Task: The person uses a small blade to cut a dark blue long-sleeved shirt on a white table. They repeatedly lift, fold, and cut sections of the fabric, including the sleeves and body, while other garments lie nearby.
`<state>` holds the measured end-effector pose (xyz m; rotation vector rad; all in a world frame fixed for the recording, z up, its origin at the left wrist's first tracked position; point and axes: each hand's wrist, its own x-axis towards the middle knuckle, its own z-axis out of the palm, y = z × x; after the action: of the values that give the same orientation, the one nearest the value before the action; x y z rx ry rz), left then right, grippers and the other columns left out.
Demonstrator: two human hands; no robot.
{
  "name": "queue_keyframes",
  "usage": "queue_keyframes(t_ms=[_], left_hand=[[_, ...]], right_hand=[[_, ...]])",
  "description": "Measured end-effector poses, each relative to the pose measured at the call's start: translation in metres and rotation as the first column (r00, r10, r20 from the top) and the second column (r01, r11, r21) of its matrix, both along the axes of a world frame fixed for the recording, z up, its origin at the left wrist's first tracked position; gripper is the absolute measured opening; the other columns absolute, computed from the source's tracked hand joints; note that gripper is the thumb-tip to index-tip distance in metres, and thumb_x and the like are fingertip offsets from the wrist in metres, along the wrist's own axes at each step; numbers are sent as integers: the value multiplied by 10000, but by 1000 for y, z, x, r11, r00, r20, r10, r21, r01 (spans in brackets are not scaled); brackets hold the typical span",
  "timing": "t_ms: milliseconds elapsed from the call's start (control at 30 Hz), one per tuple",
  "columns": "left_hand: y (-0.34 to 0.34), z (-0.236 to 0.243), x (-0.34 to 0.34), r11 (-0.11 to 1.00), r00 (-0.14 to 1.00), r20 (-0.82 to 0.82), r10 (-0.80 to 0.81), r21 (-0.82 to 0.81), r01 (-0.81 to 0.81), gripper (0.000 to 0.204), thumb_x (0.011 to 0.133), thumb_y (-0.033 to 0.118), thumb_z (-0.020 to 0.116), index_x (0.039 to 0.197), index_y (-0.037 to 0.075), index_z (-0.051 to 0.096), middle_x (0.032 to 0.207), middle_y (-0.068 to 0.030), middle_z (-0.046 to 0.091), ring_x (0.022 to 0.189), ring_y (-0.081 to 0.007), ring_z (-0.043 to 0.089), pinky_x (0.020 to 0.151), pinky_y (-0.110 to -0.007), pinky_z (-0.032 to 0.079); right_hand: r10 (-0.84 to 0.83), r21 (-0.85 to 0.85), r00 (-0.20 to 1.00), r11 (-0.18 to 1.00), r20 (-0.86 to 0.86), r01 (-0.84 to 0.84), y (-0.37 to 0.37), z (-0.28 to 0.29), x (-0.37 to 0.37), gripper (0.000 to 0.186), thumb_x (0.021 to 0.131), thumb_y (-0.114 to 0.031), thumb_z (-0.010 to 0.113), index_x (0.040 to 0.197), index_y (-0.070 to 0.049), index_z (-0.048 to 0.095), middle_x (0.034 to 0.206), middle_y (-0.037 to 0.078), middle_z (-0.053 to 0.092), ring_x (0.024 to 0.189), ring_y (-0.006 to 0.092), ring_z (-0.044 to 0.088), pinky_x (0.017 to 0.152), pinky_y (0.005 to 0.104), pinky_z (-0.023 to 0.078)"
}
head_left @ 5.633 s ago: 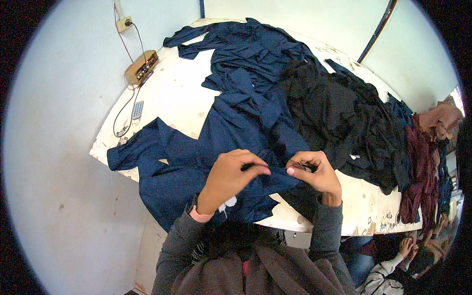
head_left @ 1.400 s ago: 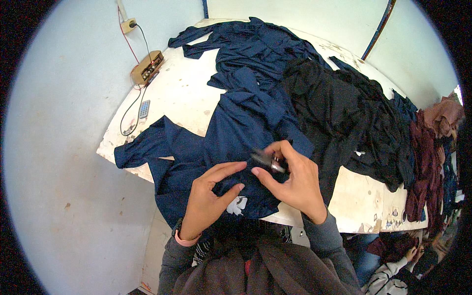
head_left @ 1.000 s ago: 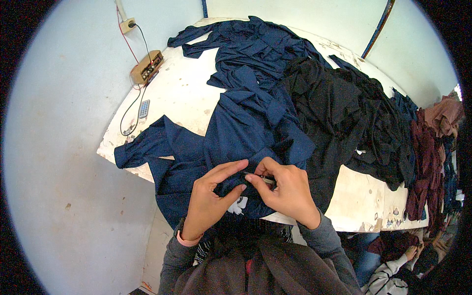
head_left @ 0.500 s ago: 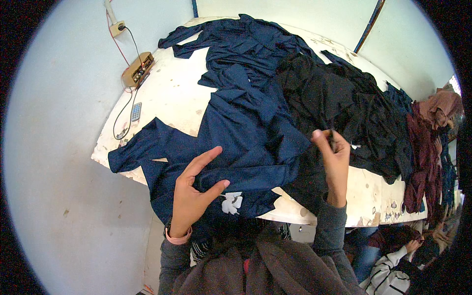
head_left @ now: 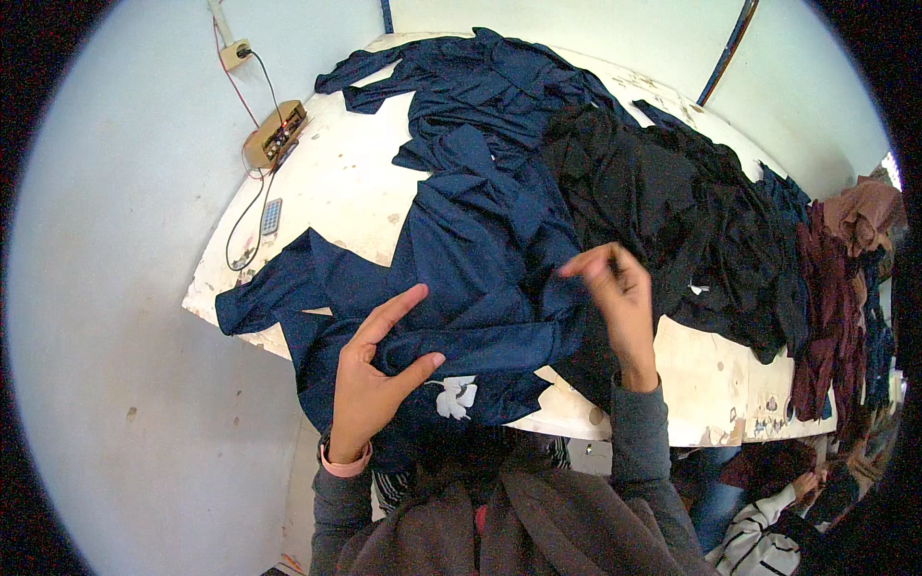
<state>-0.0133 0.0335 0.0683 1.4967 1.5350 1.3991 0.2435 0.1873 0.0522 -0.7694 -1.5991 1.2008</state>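
Observation:
A navy blue garment [head_left: 451, 250] lies spread and rumpled before me, with one sleeve reaching toward the left edge. My left hand [head_left: 376, 370] hovers at its near part, thumb and fingers spread apart around nothing. Beside that thumb, a white flower-shaped patch [head_left: 455, 396] shows on the dark blue cloth. At the garment's right edge, my right hand [head_left: 618, 302] is pinched, its fingertips at the cloth; slight blur softens them. Black cloth [head_left: 624, 182] lies directly behind and right of this hand.
More navy garments [head_left: 499, 82] are heaped at the far side of the pale table [head_left: 706, 379]. A brown box with cables [head_left: 274, 134] and a small remote control [head_left: 272, 217] sit at the left. Maroon cloth [head_left: 816, 307] hangs at the right; another person's hand [head_left: 805, 485] shows below.
My right hand has moved left, and the navy garment's right edge has shifted left with it. The left hand stays nearly in place, still spread.

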Motion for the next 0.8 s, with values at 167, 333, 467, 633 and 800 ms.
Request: queue_keyframes(t_ms=[167,333,467,633,800], left_hand=[[-7,-2,7,998,997,-69,-23,-62,19,798,722,111,849,1431,65,486,1344,-119,600,1243,-247,582,1018,-369,469],[-43,-37,0,940,730,-681,-50,-278,-195,647,714,180,839,1315,170,600,1126,-75,632,993,-313,661,812,-414,549],[-73,-28,-82,811,781,-603,162,-370,-453,412,737,4,715,1134,112,697,1119,-118,687,1024,-320,675,906,-384,517],[-65,38,-264,846,762,-375,528,155,-510,487,1072,397,442,1284,-13,598,1282,-150,647,1197,-232,592,1031,-358,435],[89,157,-310,868,815,-405,413,447,-217,400,1060,233,461,1306,-76,528,1379,-198,521,1279,-257,529,1044,-301,438]], right_hand=[[142,132,868,964,476,-230,-20,2,-19,130,794,-48,772,911,-18,725,894,125,736,865,183,710,788,325,555],[-518,451,854,753,-43,479,18,56,31,51,902,-14,661,942,-46,671,887,11,669,824,95,601,743,240,472],[-657,422,683,548,-318,723,42,96,90,108,978,-94,635,1009,5,664,997,46,668,969,145,596,893,277,462],[-388,63,899,911,-205,407,66,156,51,248,998,-268,607,1071,-34,645,920,23,636,826,130,573,754,270,466],[-367,299,923,899,117,319,146,180,6,261,1038,-221,554,1159,10,563,845,53,662,648,112,642,537,206,400]])
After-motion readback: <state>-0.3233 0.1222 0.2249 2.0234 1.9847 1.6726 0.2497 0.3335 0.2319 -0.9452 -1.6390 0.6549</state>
